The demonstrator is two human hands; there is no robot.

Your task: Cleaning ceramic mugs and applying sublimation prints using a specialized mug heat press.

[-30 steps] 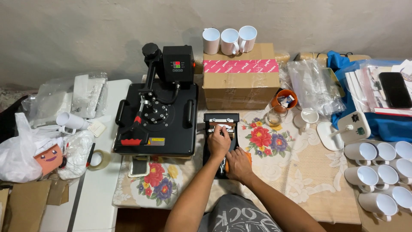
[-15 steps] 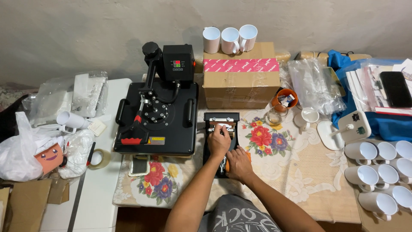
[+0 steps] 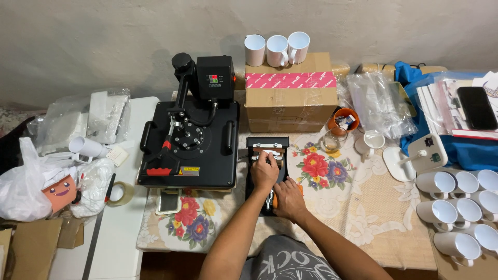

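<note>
— While you look from the bench's left edge, what lies there?

— A white plastic bag (image 3: 23, 189) with a small orange box (image 3: 58, 192), a roll of tape (image 3: 120, 193) just beside them, and clear packets (image 3: 78, 122) toward the back left corner. Next comes the large black heat press (image 3: 189, 140).

— And the hands?

— Both are on the small black mug press (image 3: 267, 168), which sits near the front edge, just right of the big press, on the flowered cloth (image 3: 316, 171). The left hand (image 3: 264, 173) lies over the upper part, its grip curled and pressed around the white mug in the cradle. The right hand (image 3: 288, 199) rests lower, at the handle end; its fingers are folded down, but whether they pinch the lever I cannot tell.

— How would one do this well?

— I'd judge the left hand should keep the mug square in the cradle while the right works the lever evenly, fingers off the heating band.

— Further right?

— A taped cardboard box (image 3: 290, 98) bearing three white mugs (image 3: 276, 49) at the back, an orange bowl (image 3: 343, 118), then rows of white mugs (image 3: 464, 207) at the right edge.
</note>
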